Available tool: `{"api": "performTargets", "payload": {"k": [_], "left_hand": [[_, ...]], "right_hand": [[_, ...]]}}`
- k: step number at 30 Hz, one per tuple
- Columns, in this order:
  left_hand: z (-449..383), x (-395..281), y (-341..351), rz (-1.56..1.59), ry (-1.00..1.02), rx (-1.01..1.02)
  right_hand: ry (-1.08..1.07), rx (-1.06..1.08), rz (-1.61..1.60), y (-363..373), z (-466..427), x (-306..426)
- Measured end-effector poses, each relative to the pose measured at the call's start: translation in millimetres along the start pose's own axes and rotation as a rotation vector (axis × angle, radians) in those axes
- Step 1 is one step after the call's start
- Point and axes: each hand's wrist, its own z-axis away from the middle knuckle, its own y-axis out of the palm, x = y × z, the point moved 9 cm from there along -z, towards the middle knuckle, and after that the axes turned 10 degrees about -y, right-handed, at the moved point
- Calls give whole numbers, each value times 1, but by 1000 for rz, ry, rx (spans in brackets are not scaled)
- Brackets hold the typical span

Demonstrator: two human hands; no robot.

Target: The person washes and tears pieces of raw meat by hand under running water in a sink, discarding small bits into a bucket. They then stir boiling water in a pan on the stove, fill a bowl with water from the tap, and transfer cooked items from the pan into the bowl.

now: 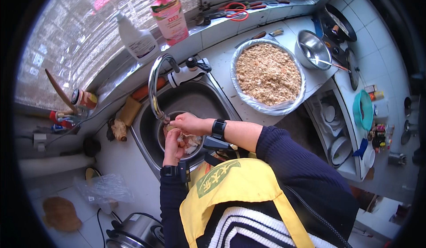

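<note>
Both of my hands are close together under the spout of a chrome faucet point(153, 88), above a steel sink point(146, 148). My left hand point(173, 146) and my right hand point(189, 123) meet with their fingers on a small piece of what looks like raw meat point(170, 127); its exact kind is hard to tell. Below them a round metal bowl point(160, 141) stands in the sink, with pale and pinkish raw pieces point(192, 143) in it. My hands hide part of the bowl. Whether water is running cannot be told.
A large plastic-lined basin point(237, 96) of crumbly light-brown food stands right of the sink. Beyond it are a metal bowl point(301, 40) with a spoon and a knife point(256, 36). A pump bottle point(170, 20) and a white bottle point(138, 41) stand on the windowsill. A sponge point(129, 111) lies beside the sink.
</note>
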Motion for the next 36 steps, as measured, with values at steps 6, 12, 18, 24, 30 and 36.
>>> {"api": "performTargets", "payload": {"k": [6, 12, 18, 24, 30, 36], "left_hand": [[1, -12, 3, -38, 158, -81], [16, -22, 4, -23, 219, -134], [10, -32, -28, 50, 374, -273], [15, -36, -42, 111, 506, -348], [34, -53, -40, -59, 703, -553], [23, -43, -4, 132, 302, 32]], "right_hand": [[-30, -66, 204, -7, -1, -9], [-361, 39, 554, 4, 2, 15], [-26, -51, 164, 5, 2, -5], [51, -17, 79, 16, 10, -1], [44, 27, 152, 10, 11, 0], [-341, -16, 788, -4, -13, 28]]}}
